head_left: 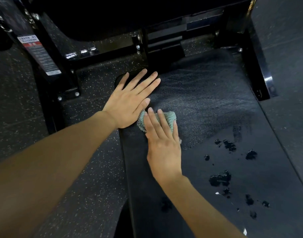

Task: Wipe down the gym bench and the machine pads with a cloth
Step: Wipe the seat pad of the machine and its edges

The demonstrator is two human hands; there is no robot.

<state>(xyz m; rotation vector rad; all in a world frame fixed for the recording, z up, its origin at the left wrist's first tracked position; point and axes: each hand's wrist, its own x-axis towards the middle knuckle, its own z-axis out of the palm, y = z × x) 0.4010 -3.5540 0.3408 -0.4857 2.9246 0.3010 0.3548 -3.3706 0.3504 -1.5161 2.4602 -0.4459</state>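
Note:
A black padded gym bench (216, 109) runs from the lower middle toward the upper right. My right hand (162, 143) presses a crumpled pale green cloth (169, 117) flat against the pad near its left side. My left hand (130, 102) lies flat with fingers spread on the bench's far left corner, just touching the cloth's edge. The pad beyond the cloth looks dull and streaked. Several torn or wet dark patches (219, 177) mark the surface to the right of my right wrist.
A black steel machine frame (106, 52) with bolts crosses behind the bench, and a warning label (39, 54) is stuck on its left upright. Another upright (257, 66) stands at the right. Speckled dark rubber floor (88, 194) surrounds the bench.

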